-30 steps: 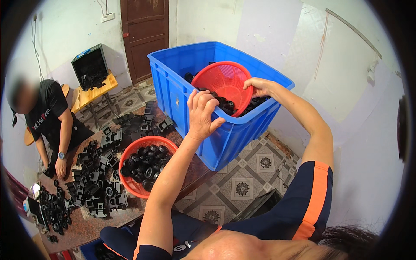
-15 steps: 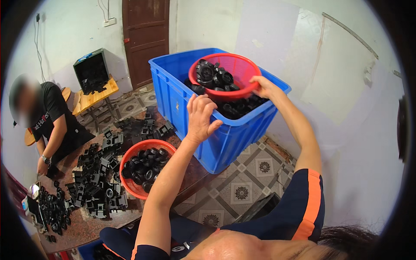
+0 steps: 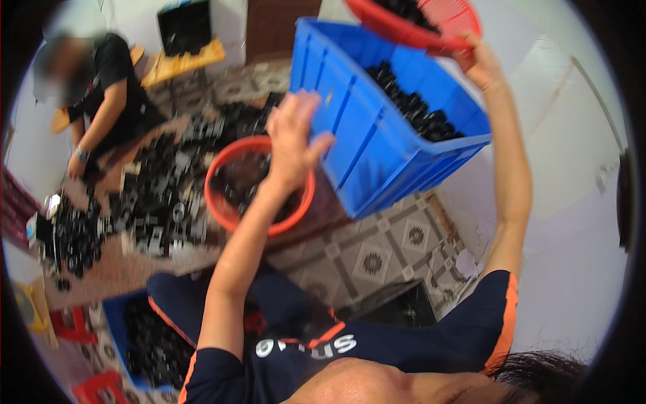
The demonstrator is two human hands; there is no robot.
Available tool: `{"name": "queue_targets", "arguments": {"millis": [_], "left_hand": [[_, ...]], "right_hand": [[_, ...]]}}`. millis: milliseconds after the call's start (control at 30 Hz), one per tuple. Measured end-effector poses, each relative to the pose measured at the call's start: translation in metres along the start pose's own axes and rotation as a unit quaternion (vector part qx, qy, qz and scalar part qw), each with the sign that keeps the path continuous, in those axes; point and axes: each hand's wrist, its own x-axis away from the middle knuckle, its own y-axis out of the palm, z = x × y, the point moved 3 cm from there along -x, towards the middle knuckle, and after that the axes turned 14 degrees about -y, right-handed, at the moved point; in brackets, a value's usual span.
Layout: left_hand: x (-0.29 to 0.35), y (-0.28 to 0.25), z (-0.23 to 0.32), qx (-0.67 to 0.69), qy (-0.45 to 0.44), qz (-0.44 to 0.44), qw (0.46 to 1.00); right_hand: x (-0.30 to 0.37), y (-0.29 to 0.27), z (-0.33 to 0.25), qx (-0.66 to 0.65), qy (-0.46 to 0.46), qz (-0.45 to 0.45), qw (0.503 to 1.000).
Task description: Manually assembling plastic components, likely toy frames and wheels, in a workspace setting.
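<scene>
My right hand grips the rim of a red plastic basket that is cut off by the upper edge of the picture. Black round parts lie in this basket, which is over the far side of a large blue bin. Inside the bin lies a heap of black wheel-like parts. My left hand, slightly blurred, is in the air with fingers apart and nothing in it. Below it on the table stands an orange-red basket of black parts, partly hidden by my left forearm.
Piles of black plastic frames and small black parts cover the stone-patterned table. Across it sits a person in black. A blue crate of black parts is at lower left; a dark box stands on the tiled floor.
My left hand has come off the blue bin's rim and over the table. The red basket, in my right hand, has lifted away from the bin's near side. The whole view has shifted.
</scene>
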Motion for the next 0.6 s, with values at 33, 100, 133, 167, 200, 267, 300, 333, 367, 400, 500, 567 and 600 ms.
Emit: {"name": "queue_targets", "arguments": {"millis": [33,100,133,167,200,267,300,333,367,400,500,567,600], "left_hand": [[-0.002,-0.011,-0.020,0.076,-0.038,0.025,0.996],[0.009,-0.053,-0.067,0.099,-0.170,0.157,0.968],[0.019,-0.068,-0.078,0.137,-0.241,0.201,0.939],[0.028,-0.084,-0.087,0.173,-0.304,0.246,0.904],[0.039,-0.092,-0.094,0.172,-0.303,0.272,0.897],[0.065,-0.107,-0.103,0.147,-0.314,0.297,0.890],[0.077,-0.114,-0.104,0.125,-0.318,0.318,0.884],[0.084,-0.112,-0.101,0.137,-0.322,0.325,0.879],[0.090,-0.107,-0.100,0.144,-0.323,0.324,0.877],[0.096,-0.106,-0.102,0.162,-0.338,0.321,0.870],[0.108,-0.098,-0.118,0.172,-0.347,0.296,0.873],[0.115,-0.087,-0.122,0.089,-0.378,0.261,0.884],[0.117,-0.081,-0.126,0.045,-0.372,0.256,0.891]], "right_hand": [[0.004,0.011,-0.020,0.030,-0.022,0.004,0.999],[0.000,0.032,-0.016,0.001,0.053,-0.066,0.996],[0.013,0.055,0.007,-0.128,0.129,0.066,0.981],[0.025,0.072,0.027,-0.135,0.142,0.063,0.979],[0.038,0.084,0.041,-0.088,0.115,0.014,0.989],[0.064,0.124,0.085,-0.075,0.125,-0.083,0.986],[0.093,0.157,0.099,-0.091,0.121,-0.072,0.986],[0.100,0.152,0.123,-0.070,0.167,-0.080,0.980],[0.120,0.158,0.134,-0.058,0.202,-0.064,0.976],[0.137,0.165,0.144,-0.022,0.221,-0.058,0.973],[0.162,0.164,0.176,0.048,0.267,-0.103,0.957],[0.177,0.169,0.179,0.139,0.216,-0.084,0.963],[0.181,0.174,0.181,0.181,0.193,-0.080,0.961]]}}
